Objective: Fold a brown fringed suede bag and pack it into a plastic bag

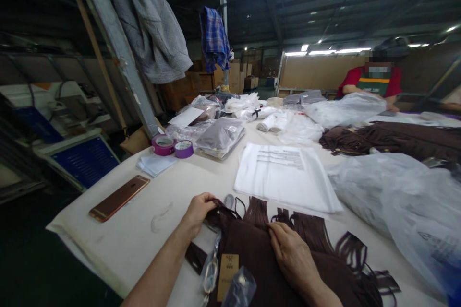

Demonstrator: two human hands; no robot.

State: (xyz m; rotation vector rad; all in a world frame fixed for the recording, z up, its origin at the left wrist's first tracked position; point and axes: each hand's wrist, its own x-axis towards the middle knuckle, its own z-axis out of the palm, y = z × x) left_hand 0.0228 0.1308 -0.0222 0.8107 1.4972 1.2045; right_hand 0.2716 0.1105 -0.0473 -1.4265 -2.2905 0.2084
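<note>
A dark brown suede-like fringed garment lies on the white-covered table at the near edge of my view. My left hand is shut on its upper edge, near thin dark cords. My right hand grips the fabric just below the long fringe strips. A kraft hang tag lies on the garment, and a small clear plastic bag lies beside it. A clear sleeve with a metal clasp sits left of the tag.
A rose-gold phone lies left of my hands. Ahead are a printed white stack, purple tape rolls, and bagged goods. Large plastic sheeting and more brown fringed fabric lie right. A person in red stands beyond.
</note>
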